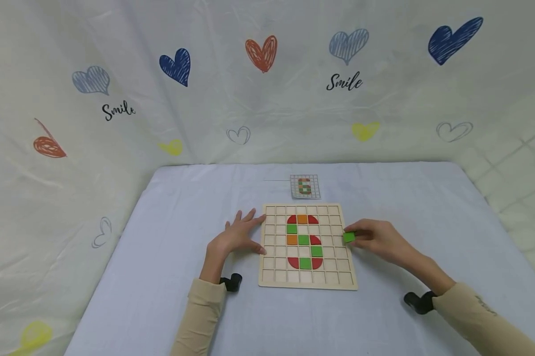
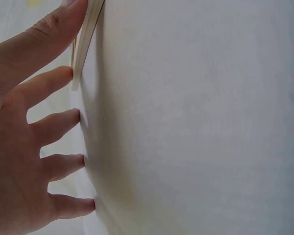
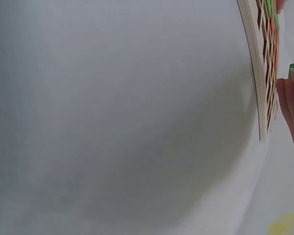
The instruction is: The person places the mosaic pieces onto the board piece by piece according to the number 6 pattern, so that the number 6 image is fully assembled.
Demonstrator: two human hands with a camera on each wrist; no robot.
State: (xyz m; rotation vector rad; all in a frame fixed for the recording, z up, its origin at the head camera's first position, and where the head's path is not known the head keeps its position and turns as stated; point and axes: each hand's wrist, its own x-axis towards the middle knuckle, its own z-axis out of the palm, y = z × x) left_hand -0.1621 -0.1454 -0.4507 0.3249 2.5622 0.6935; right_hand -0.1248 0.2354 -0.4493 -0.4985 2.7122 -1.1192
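Note:
A square wooden grid board (image 1: 308, 284) lies on the table, with red, orange and green pieces set in its middle cells. Its left edge is touched by the thumb and index finger of my left hand (image 1: 236, 238); the fingers are spread, and in the left wrist view the other fingertips (image 2: 71, 203) meet the cloth. My right hand (image 1: 380, 239) pinches a green square tile (image 1: 349, 237) between thumb and fingers at the board's right edge. Only a sliver of that green tile (image 3: 292, 67) shows in the right wrist view.
Behind the board lies a small printed pattern card (image 1: 312, 195) with a similar coloured figure on a grid. A white cloth (image 1: 160, 277) covers the table. The backdrop (image 1: 294, 104) carries hearts and the word Smile.

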